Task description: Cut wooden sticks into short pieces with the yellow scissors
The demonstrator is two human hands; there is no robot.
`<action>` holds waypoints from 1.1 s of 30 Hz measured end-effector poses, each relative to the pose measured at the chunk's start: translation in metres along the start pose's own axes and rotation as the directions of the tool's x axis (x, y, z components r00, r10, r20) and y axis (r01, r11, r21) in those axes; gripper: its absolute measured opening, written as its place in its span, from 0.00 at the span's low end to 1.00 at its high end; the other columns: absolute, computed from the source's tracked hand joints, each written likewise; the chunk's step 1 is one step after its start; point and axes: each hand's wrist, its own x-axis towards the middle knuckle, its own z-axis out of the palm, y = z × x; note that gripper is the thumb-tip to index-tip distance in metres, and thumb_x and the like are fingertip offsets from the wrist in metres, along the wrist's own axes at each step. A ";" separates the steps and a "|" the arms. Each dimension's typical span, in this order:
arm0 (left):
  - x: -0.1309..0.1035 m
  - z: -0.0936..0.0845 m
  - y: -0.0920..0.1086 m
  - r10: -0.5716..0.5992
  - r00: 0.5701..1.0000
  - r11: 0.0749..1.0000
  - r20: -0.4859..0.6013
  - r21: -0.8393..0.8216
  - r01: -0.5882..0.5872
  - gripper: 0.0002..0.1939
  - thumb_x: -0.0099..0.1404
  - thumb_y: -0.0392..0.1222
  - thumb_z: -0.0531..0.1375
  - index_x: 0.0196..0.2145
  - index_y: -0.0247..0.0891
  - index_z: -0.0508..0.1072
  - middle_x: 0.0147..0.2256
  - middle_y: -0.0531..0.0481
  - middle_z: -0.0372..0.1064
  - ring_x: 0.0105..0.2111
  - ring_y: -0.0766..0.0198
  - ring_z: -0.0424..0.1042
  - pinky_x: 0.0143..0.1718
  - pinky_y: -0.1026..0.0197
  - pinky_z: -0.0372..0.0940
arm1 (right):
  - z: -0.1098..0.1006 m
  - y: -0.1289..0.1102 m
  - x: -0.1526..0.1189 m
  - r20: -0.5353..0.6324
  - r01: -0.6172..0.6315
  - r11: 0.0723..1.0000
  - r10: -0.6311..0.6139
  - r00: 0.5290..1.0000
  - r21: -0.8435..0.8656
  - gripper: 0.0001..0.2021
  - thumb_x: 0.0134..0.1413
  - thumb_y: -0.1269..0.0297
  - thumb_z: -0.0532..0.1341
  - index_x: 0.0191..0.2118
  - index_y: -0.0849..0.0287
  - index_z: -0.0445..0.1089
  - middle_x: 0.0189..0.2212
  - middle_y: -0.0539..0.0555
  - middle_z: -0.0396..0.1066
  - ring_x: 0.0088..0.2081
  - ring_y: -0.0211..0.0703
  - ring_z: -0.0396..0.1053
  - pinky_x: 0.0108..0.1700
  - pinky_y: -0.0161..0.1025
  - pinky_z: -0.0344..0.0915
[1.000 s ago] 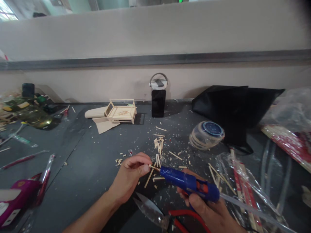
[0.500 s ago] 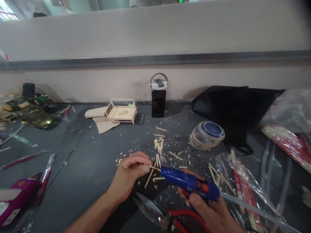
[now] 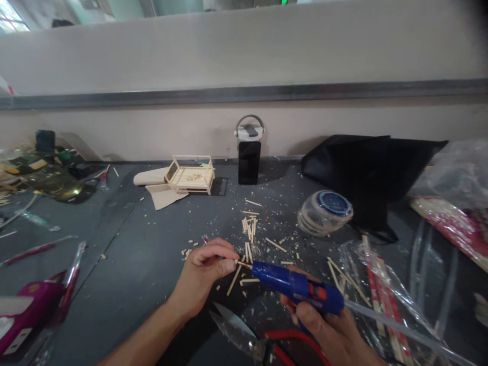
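My right hand [image 3: 324, 320] is wrapped round a blue glue gun [image 3: 293, 284], whose nozzle points left. A clear glue stick [image 3: 396, 328] runs out of its rear end. At the nozzle tip, my left hand [image 3: 208, 269] pinches a tiny pale wooden piece [image 3: 237, 261] between thumb and fingertips. Short wooden sticks [image 3: 250, 229] and small offcuts lie scattered around and beyond the nozzle. Below the hands rest scissors [image 3: 244, 335] with red handles, blades partly open. A small wooden model [image 3: 191, 177] like a bench stands farther back on the left.
A phone [image 3: 249, 162] leans upright on a bottle [image 3: 249, 132] by the wall. To the right are a plastic jar [image 3: 324, 212], a black bag [image 3: 351, 173] and wrapped sticks [image 3: 385, 295]. A magenta tool [image 3: 32, 310] lies at left.
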 end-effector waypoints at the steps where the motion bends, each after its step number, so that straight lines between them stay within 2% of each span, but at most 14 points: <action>1: 0.000 0.000 0.000 -0.002 1.000 1.000 -0.001 -0.003 0.002 0.01 0.55 0.40 0.70 0.29 0.44 0.82 0.31 0.52 0.69 0.31 0.68 0.65 0.32 0.66 0.60 | 0.001 0.000 0.000 0.006 0.012 1.000 -0.012 1.000 0.000 0.24 0.53 0.45 0.63 0.51 0.54 0.70 0.36 0.57 0.78 0.38 0.49 0.76 0.42 0.42 0.75; 6: 0.000 0.000 0.000 -0.014 1.000 1.000 -0.013 -0.015 0.014 0.02 0.54 0.40 0.70 0.28 0.43 0.82 0.31 0.51 0.69 0.31 0.67 0.66 0.32 0.66 0.60 | 0.006 0.003 -0.002 -0.072 0.032 0.999 -0.029 0.997 0.036 0.26 0.52 0.45 0.64 0.53 0.53 0.67 0.39 0.56 0.78 0.41 0.50 0.75 0.48 0.46 0.72; 13: 0.000 0.002 0.001 -0.017 0.999 1.000 -0.029 -0.002 0.017 0.03 0.53 0.41 0.70 0.27 0.43 0.82 0.31 0.51 0.69 0.31 0.66 0.65 0.32 0.65 0.60 | 0.007 0.006 -0.005 -0.105 -0.006 0.999 0.011 0.994 0.050 0.27 0.50 0.44 0.65 0.53 0.53 0.68 0.38 0.56 0.78 0.39 0.50 0.76 0.46 0.45 0.74; 20: 0.000 0.001 0.000 -0.015 1.000 1.000 -0.022 -0.011 0.015 0.03 0.53 0.41 0.70 0.28 0.44 0.82 0.31 0.51 0.69 0.30 0.67 0.65 0.32 0.65 0.60 | 0.004 0.001 -0.002 -0.130 -0.070 0.996 0.077 0.988 0.060 0.27 0.44 0.44 0.68 0.48 0.55 0.72 0.31 0.54 0.78 0.36 0.51 0.76 0.43 0.46 0.74; 24: 0.000 0.000 0.000 -0.013 1.000 1.000 -0.013 -0.018 0.012 0.02 0.54 0.41 0.70 0.28 0.44 0.82 0.31 0.52 0.70 0.31 0.67 0.65 0.32 0.66 0.60 | 0.006 -0.004 -0.001 -0.128 -0.051 0.997 0.057 0.990 0.054 0.29 0.44 0.41 0.68 0.49 0.55 0.71 0.34 0.56 0.78 0.37 0.52 0.76 0.46 0.48 0.73; 27: 0.000 0.001 0.000 -0.019 1.000 1.000 -0.021 -0.024 0.018 0.02 0.54 0.41 0.70 0.28 0.44 0.82 0.31 0.51 0.70 0.31 0.67 0.66 0.32 0.65 0.60 | 0.006 -0.006 -0.002 -0.137 -0.072 0.997 0.074 0.988 0.018 0.30 0.44 0.41 0.67 0.49 0.55 0.71 0.36 0.57 0.78 0.36 0.51 0.75 0.45 0.47 0.74; 30: 0.000 0.002 0.002 -0.019 0.999 1.000 -0.032 -0.019 0.018 0.03 0.53 0.41 0.70 0.28 0.43 0.82 0.30 0.51 0.70 0.31 0.66 0.66 0.32 0.65 0.61 | 0.005 -0.005 -0.001 -0.127 -0.083 0.997 0.083 0.988 0.009 0.28 0.46 0.41 0.66 0.48 0.55 0.71 0.32 0.54 0.77 0.34 0.49 0.76 0.43 0.45 0.74; 33: 0.000 0.003 0.003 -0.018 0.999 1.000 -0.042 -0.025 0.017 0.03 0.52 0.41 0.71 0.27 0.42 0.82 0.30 0.51 0.70 0.31 0.66 0.66 0.32 0.64 0.61 | 0.003 -0.003 0.000 -0.101 -0.044 0.999 0.043 0.994 -0.014 0.25 0.47 0.43 0.66 0.47 0.54 0.72 0.28 0.53 0.76 0.32 0.48 0.75 0.41 0.44 0.75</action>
